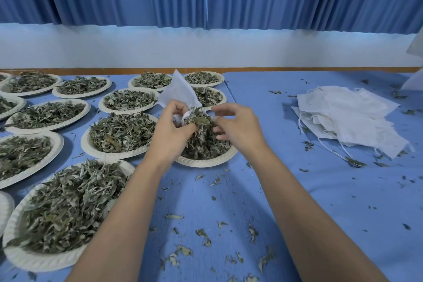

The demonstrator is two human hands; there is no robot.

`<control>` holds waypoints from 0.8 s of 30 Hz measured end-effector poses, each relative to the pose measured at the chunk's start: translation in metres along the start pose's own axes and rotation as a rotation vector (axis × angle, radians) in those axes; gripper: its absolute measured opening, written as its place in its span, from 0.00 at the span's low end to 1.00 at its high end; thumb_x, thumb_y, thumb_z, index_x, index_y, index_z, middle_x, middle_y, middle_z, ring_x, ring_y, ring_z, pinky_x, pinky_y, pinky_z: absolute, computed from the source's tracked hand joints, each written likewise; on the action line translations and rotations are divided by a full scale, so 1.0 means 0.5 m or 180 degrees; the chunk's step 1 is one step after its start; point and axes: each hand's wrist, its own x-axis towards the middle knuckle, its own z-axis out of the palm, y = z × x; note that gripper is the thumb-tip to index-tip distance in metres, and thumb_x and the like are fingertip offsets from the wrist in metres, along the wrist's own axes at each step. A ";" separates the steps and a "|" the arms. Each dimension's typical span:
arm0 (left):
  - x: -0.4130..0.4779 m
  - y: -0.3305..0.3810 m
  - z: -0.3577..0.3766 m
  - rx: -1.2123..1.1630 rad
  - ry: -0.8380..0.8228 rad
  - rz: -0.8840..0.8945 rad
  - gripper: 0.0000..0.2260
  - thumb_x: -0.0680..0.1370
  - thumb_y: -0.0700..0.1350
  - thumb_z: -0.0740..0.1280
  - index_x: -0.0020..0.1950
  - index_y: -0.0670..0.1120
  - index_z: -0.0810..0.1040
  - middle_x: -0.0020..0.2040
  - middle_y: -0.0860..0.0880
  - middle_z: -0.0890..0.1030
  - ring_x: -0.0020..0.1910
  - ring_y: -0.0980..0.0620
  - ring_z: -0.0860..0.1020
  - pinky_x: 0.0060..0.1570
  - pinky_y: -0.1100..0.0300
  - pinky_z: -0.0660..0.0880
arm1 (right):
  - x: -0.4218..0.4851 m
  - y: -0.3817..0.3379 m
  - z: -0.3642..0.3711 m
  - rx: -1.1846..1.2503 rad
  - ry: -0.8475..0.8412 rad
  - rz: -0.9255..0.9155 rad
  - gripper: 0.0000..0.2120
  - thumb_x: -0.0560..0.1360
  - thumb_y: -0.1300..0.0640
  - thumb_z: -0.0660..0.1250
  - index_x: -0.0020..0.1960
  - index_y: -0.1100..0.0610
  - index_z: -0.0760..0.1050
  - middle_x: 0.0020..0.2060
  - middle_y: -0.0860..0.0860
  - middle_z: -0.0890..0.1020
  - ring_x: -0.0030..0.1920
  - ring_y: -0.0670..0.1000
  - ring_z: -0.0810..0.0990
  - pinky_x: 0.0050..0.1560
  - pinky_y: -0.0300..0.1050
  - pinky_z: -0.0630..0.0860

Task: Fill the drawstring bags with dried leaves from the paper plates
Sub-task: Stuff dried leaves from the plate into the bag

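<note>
Jutting white bag (180, 91), leaves (199, 119) at mouth

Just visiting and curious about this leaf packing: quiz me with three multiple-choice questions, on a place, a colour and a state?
1. Beside the paper plates, the pile of empty drawstring bags lies: A) to their left; B) to their right; C) on top of them.
2. The tablecloth is: A) blue; B) red; C) white.
3. The drawstring bag in the left hand is: A) tied shut; B) lying flat; C) held up, dried leaves at its mouth.
Answers: B, the pile sits right of every plate; A, blue shows between plates; C, leaves bunch at its opening.
</note>
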 end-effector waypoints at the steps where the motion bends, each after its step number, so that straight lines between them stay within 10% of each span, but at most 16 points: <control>1: 0.000 0.001 -0.001 -0.0087 -0.0022 -0.0027 0.16 0.72 0.32 0.69 0.40 0.51 0.68 0.36 0.57 0.72 0.30 0.54 0.66 0.28 0.65 0.64 | 0.001 0.005 0.003 -0.0218 -0.0010 -0.0138 0.10 0.76 0.62 0.66 0.54 0.53 0.81 0.42 0.43 0.80 0.36 0.42 0.79 0.38 0.35 0.79; 12: 0.003 0.004 0.007 -0.0023 0.0361 0.0045 0.16 0.72 0.30 0.67 0.37 0.49 0.67 0.35 0.57 0.73 0.23 0.59 0.63 0.24 0.65 0.62 | -0.001 0.013 0.016 -0.0982 0.0275 -0.0909 0.06 0.75 0.60 0.68 0.50 0.57 0.83 0.35 0.44 0.81 0.34 0.38 0.75 0.37 0.24 0.69; 19: 0.028 0.000 0.026 0.0283 0.1351 -0.0186 0.16 0.72 0.29 0.60 0.34 0.49 0.65 0.34 0.51 0.70 0.34 0.48 0.67 0.37 0.57 0.63 | -0.017 0.009 0.044 -0.1249 0.0211 -0.1142 0.07 0.76 0.60 0.66 0.49 0.58 0.82 0.41 0.51 0.85 0.44 0.51 0.81 0.49 0.49 0.76; 24: 0.020 0.016 0.035 0.0512 0.0774 -0.0285 0.10 0.75 0.41 0.69 0.41 0.54 0.69 0.49 0.50 0.76 0.47 0.52 0.75 0.42 0.60 0.68 | -0.009 0.008 0.045 -0.0695 0.0451 -0.0631 0.08 0.77 0.62 0.63 0.51 0.59 0.80 0.38 0.45 0.79 0.40 0.53 0.83 0.46 0.52 0.79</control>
